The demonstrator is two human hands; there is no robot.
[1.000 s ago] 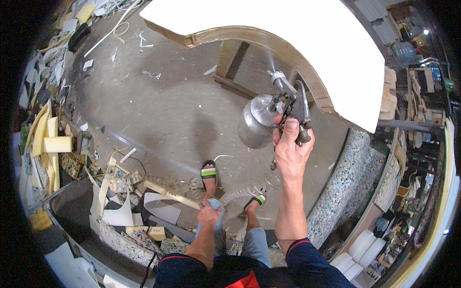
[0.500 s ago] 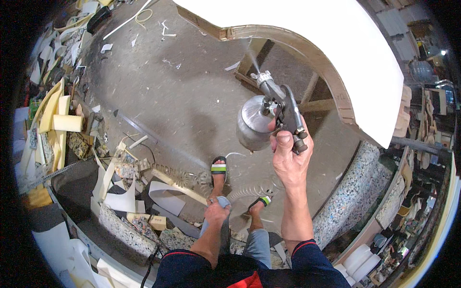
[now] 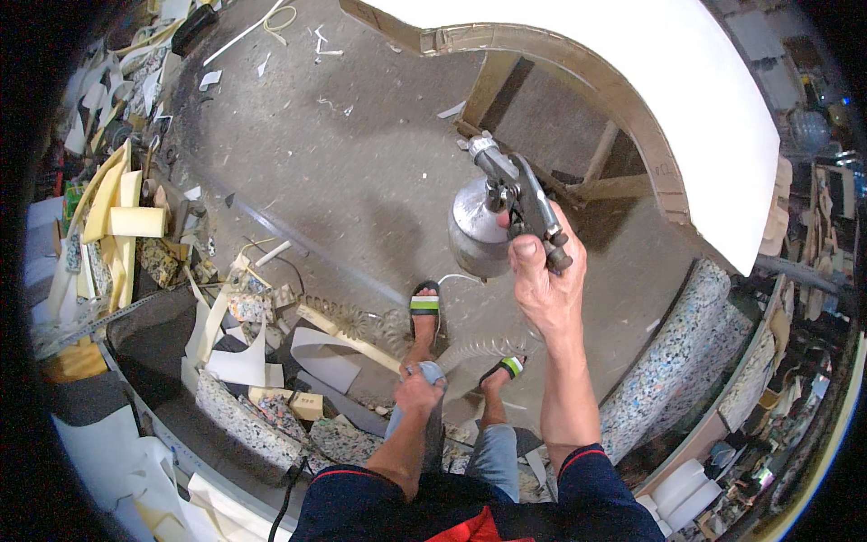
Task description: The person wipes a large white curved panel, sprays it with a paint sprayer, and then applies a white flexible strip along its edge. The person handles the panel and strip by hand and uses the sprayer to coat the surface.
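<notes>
My right hand (image 3: 548, 287) is wrapped round the handle of a metal spray gun (image 3: 524, 194), with a silver cup (image 3: 477, 226) hanging below it. The nozzle points away from me and somewhat left, just short of a curved wooden frame (image 3: 542, 50) topped by a large white panel (image 3: 695, 99). No mist shows at the nozzle. Down by my knee, my left hand (image 3: 418, 392) is closed on the light blue trouser leg (image 3: 430, 371); its fingertips are partly hidden.
Rolled speckled foam (image 3: 673, 361) stands at the right. Foam offcuts and white scraps (image 3: 239, 375) pile up on the left, with yellow foam strips (image 3: 113, 212) beyond. A clear coiled hose (image 3: 492, 346) crosses the floor (image 3: 307, 163) by my sandalled feet.
The spray from the nozzle has stopped. The gun has swung slightly left and back from the frame's edge. My left hand stays at my knee, while the whole view has shifted a little.
</notes>
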